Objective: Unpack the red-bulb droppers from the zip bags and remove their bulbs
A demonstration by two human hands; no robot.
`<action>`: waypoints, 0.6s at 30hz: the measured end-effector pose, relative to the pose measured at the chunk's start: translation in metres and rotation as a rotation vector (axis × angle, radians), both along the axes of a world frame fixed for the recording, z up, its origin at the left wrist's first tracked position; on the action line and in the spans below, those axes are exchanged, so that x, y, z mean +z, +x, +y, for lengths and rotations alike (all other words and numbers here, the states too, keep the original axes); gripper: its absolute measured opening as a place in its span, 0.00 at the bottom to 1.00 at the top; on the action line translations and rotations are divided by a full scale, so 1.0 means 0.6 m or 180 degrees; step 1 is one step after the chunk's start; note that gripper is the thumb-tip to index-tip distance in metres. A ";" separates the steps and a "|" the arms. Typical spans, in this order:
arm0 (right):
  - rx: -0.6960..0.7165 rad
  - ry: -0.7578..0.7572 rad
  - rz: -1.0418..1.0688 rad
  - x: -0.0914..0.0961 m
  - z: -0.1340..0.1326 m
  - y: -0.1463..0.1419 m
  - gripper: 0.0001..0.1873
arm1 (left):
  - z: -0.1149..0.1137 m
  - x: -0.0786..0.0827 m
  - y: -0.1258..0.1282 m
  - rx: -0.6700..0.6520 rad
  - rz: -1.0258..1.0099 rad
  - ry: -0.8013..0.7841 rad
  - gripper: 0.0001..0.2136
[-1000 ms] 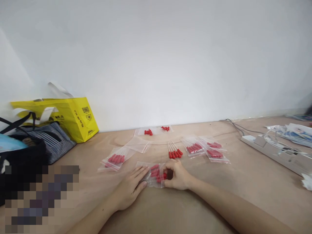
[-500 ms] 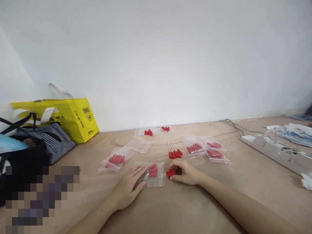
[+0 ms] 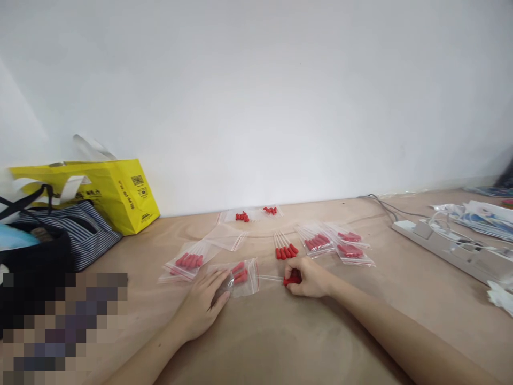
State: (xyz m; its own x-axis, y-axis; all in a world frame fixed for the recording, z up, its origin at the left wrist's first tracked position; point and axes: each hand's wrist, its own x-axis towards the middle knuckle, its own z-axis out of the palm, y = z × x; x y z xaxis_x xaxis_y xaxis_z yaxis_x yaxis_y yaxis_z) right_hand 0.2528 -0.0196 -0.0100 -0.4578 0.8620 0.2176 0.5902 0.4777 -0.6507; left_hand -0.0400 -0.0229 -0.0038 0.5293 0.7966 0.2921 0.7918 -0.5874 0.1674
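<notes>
The left hand (image 3: 204, 302) lies flat over a clear plastic zip bag with a red-striped edge (image 3: 251, 287), its fingers slightly apart and pressing the bag to the light brown tabletop (image 3: 260, 342). Bag and hand sit a little further left than half a second ago. Inside the bag, fewer red bulbs (image 3: 241, 277) show now than the three seen then.

The right hand (image 3: 308, 279) has drawn away from the bag; its thumb and fingers are clamped on the red bulb ends of thin, clear-stemmed droppers (image 3: 273, 278). A second ago these bulbs were at the bag's mouth; now a long stretch of stem shows between the striped edge and the fingers. Whether the stem tips are still inside the bag, I cannot tell.

Just beyond the right hand, a fanned row of red-bulbed droppers (image 3: 285, 252) lies loose, unchanged. The filled clear bag on the right (image 3: 319, 242) and the filled clear bag on the left (image 3: 189, 261) also keep their places.
</notes>
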 end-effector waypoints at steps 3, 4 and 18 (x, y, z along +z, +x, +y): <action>-0.0171 0.0066 -0.0033 0.005 0.002 0.007 0.07 | 0.001 -0.001 -0.001 0.0022 -0.0016 0.0020 0.18; -0.0230 0.0130 0.0021 0.007 0.003 0.008 0.07 | 0.000 -0.001 -0.001 0.0042 -0.0002 0.0020 0.18; -0.0805 0.0405 0.1139 0.031 0.076 -0.027 0.03 | 0.007 -0.009 -0.006 0.0365 0.0023 0.0053 0.18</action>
